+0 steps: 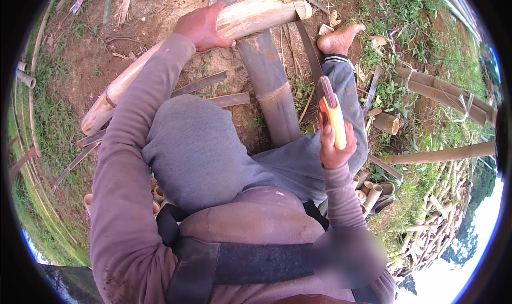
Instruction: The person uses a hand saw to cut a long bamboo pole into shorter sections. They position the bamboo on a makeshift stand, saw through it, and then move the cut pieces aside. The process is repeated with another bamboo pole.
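Observation:
A long pale bamboo pole (261, 17), its skin scraped off, lies crosswise before me and passes behind my left forearm. My left hand (205, 28) grips it from above, thumb on the near side. In my right hand (338, 146) is the orange-and-yellow handle of a handsaw (310, 50). The dark saw blade stretches away from me and crosses the pole close to its right end. Whether the teeth have cut into the bamboo, I cannot tell. Under the pole, a thick grey-brown bamboo trunk (272, 93) runs toward me and props it up.
My bare foot (341, 38) rests right of the blade, near the pole's end. Split bamboo strips (205, 84) lie by my knee. To the right are tied bamboo poles (445, 88), a short bamboo piece (386, 124) and a heap of bamboo offcuts (434, 213).

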### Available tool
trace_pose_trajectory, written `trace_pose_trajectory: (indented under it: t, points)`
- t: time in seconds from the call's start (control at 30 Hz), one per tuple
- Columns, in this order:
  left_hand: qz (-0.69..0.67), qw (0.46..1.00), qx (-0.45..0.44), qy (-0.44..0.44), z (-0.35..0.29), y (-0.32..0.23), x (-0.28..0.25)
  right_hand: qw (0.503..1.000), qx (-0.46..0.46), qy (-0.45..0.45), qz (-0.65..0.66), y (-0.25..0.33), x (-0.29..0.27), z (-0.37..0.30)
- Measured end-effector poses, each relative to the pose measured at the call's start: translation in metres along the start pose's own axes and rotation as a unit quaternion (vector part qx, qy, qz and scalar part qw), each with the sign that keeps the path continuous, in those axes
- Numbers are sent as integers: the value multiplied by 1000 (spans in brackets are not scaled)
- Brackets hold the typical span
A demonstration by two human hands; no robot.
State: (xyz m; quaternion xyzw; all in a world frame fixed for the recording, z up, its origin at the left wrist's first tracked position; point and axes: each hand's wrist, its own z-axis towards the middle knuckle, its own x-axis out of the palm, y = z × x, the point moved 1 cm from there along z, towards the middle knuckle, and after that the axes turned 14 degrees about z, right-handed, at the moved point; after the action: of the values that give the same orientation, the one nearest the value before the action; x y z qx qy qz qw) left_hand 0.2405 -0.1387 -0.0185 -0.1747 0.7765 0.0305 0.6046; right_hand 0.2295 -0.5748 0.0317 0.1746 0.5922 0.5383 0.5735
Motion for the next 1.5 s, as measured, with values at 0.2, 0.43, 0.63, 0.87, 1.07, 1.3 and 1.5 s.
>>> trace_pose_trajectory:
  t: [0.2,0.43,0.63,0.87,1.07,1.3,1.5]
  points:
    - [10,1000,-3,-2,7,2,-2,998,-34,-32,41,17,80,145]
    - [-6,1000,-7,2,-2,3,-2,999,43,13,7,23,-50,-43]
    - [-10,1000,2,17,5,-2,3,999,-43,4,18,-3,31,64]
    - [-26,998,8,56,4,4,-11,996,-8,-25,87,40,67,128]
    - [-177,976,73,101,15,19,-7,994,-50,-35,89,12,48,91]
    - [-137,988,43,52,27,31,-2,992,-20,-52,113,7,63,94]
    - [105,990,-8,-89,-14,-16,11,993,-2,-61,103,36,66,108]
